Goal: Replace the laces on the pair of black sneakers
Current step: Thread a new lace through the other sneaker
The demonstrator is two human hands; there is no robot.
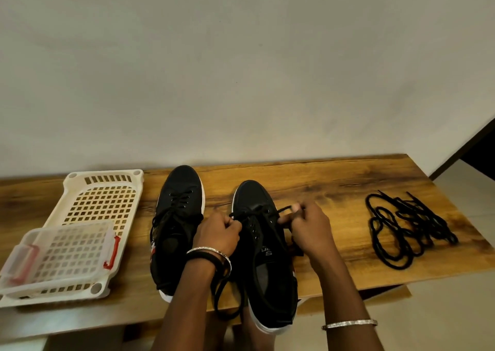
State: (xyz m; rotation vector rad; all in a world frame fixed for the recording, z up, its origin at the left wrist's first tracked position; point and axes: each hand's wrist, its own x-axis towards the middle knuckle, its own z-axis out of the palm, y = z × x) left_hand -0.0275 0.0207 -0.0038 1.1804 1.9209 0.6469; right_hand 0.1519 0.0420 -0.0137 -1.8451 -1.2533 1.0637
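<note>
Inspector: Status of both hands?

Technician: Left hand (pixel 218 233): fingers curled, pinching the fitted lace (pixel 257 213) at the 9 o'clock side of the eyelet row. Right hand (pixel 310 227): thumb and forefinger pinching a loop of the same lace at the 3 o'clock side. The fingertips are blurred, so the exact grip point cannot be told.

Inspector: Location of the work item?

Technician: Laced sneaker (pixel 267 283) lies directly under both hands, toe toward 12 o'clock, heel past the table (pixel 321 184) front edge. One slack strand hangs below the left wrist toward 6 o'clock.

Inspector: Surrounding items?

Technician: Second sneaker (pixel 179 203) stands just beside it at 9 o'clock, toe toward 12 o'clock, lace loose. Farther out at 9 o'clock: white perforated basket (pixel 104 187), with a clear plastic box (pixel 61 251) resting in its 6 o'clock end. Well apart at 3 o'clock: a tangle of loose black laces (pixel 407 227), flat on the table
</note>
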